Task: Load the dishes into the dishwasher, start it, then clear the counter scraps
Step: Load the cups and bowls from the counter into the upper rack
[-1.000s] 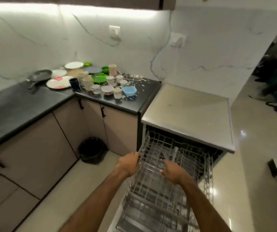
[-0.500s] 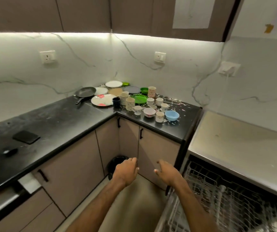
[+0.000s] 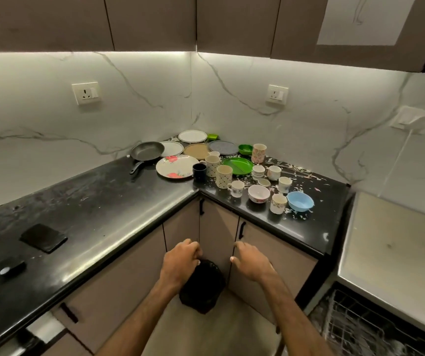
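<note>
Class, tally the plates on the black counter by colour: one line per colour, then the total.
White plates: 2
White plate with red flowers: 1
Tan plate: 1
Grey plate: 1
Green plate: 1
Total: 6

This is a home kitchen: a black L-shaped worktop (image 3: 108, 206) runs along marble-look walls (image 3: 39, 119) with sockets (image 3: 86, 93), wall cupboards (image 3: 149, 21) hang above and base cupboards (image 3: 119, 286) sit below, a pan (image 3: 146, 151), plates (image 3: 175, 167) and cups (image 3: 223, 176) crowd the corner, a bin (image 3: 202, 289) stands on the floor (image 3: 206, 335) and a dishwasher (image 3: 391, 242) stands open
</note>
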Demonstrator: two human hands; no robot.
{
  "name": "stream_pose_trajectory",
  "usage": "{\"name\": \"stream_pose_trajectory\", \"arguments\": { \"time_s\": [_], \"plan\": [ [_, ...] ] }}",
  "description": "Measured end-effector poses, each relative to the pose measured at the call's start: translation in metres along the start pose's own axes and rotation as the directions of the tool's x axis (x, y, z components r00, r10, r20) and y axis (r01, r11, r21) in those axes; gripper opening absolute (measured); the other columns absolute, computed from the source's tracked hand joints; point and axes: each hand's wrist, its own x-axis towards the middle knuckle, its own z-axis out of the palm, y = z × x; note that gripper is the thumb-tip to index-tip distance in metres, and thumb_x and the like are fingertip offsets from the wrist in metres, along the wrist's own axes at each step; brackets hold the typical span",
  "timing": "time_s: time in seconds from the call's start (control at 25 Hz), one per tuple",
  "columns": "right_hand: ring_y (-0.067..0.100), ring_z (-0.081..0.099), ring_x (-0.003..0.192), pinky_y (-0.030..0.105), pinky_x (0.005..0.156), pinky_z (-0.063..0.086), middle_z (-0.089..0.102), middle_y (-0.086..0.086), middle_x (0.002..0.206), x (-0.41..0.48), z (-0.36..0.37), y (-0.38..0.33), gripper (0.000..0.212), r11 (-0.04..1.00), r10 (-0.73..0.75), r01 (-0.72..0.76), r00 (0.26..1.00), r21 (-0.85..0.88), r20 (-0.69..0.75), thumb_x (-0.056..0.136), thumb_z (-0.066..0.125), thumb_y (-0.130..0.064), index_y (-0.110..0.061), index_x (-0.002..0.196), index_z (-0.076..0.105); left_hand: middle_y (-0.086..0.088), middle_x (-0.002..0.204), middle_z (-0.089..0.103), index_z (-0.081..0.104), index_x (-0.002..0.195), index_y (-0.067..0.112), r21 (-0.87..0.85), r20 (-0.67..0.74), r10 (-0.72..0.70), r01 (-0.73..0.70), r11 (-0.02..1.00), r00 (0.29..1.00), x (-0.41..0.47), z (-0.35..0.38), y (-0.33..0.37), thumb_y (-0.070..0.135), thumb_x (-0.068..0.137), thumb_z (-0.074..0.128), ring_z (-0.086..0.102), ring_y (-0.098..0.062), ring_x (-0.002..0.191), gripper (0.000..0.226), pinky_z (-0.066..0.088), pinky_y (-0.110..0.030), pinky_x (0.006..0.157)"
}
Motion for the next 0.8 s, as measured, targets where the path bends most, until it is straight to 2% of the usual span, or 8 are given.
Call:
{"name": "stream_pose_trajectory", "arguments": {
  "time_s": [0.12, 0.28, 0.44, 0.56, 0.72, 0.8],
  "plan": [
    [0.025, 0.047, 0.131, 0.041, 0.108, 0.041, 0.051, 0.006, 0.142, 0.068, -0.004, 0.011, 0.053, 0.999, 0.001, -0.001, 1.000, 0.037, -0.003, 0.098, 0.054, -0.039, -0.018, 0.144, 0.041, 0.015, 0.087, 0.053, 0.059, 0.087, 0.032, 0.001, 0.001, -0.026, 0.026, 1.000, 1.000, 0.063, 0.011, -0.018, 0.041, 0.091, 0.061, 0.051, -0.002, 0.073, 0.010, 0.032, -0.018, 0.057],
    [0.024, 0.046, 0.132, 0.040, 0.109, 0.040, 0.050, 0.007, 0.143, 0.137, -0.027, 0.039, 0.056, 0.987, 0.091, -0.087, 0.996, 0.133, -0.019, 0.097, 0.055, -0.040, -0.017, 0.147, 0.040, 0.014, 0.091, 0.058, 0.063, 0.090, 0.030, -0.025, 0.048, 0.002, -0.001, 1.000, 0.999, 0.143, 0.032, -0.014, 0.041, 0.093, 0.058, 0.060, -0.006, 0.080, 0.013, 0.050, -0.026, 0.070],
    [0.022, 0.047, 0.132, 0.043, 0.109, 0.042, 0.048, 0.006, 0.145, 0.184, -0.057, 0.078, 0.053, 0.970, 0.172, -0.149, 0.979, 0.194, -0.111, 0.098, 0.056, -0.038, -0.018, 0.145, 0.043, 0.015, 0.094, 0.060, 0.063, 0.093, 0.030, -0.089, 0.084, 0.051, -0.044, 0.995, 0.995, 0.225, 0.056, 0.016, 0.042, 0.092, 0.057, 0.062, -0.007, 0.084, 0.013, 0.045, -0.025, 0.067],
    [0.022, 0.044, 0.135, 0.042, 0.111, 0.041, 0.047, 0.006, 0.147, 0.196, -0.070, 0.116, 0.050, 0.950, 0.256, -0.218, 0.954, 0.222, -0.157, 0.098, 0.057, -0.035, -0.019, 0.144, 0.045, 0.013, 0.101, 0.062, 0.060, 0.097, 0.030, -0.152, 0.162, 0.125, -0.100, 0.983, 0.979, 0.272, 0.082, 0.050, 0.042, 0.092, 0.057, 0.063, -0.010, 0.093, 0.013, 0.044, -0.026, 0.071],
    [0.022, 0.047, 0.128, 0.040, 0.105, 0.044, 0.049, 0.003, 0.141, 0.212, -0.086, 0.164, 0.045, 0.900, 0.402, -0.310, 0.862, 0.305, -0.308, 0.095, 0.060, -0.027, -0.019, 0.138, 0.049, 0.012, 0.106, 0.063, 0.061, 0.104, 0.031, -0.265, 0.221, 0.217, -0.155, 0.952, 0.951, 0.329, 0.115, 0.091, 0.041, 0.091, 0.060, 0.064, -0.009, 0.098, 0.016, 0.048, -0.026, 0.077],
    [0.022, 0.046, 0.128, 0.040, 0.105, 0.044, 0.048, 0.003, 0.142, 0.219, -0.090, 0.190, 0.050, 0.866, 0.486, -0.397, 0.812, 0.304, -0.323, 0.093, 0.063, -0.023, -0.018, 0.140, 0.048, 0.009, 0.111, 0.062, 0.060, 0.109, 0.028, -0.298, 0.237, 0.304, -0.229, 0.927, 0.923, 0.352, 0.132, 0.113, 0.039, 0.092, 0.059, 0.062, -0.012, 0.101, 0.020, 0.052, -0.032, 0.083]
  ]
}}
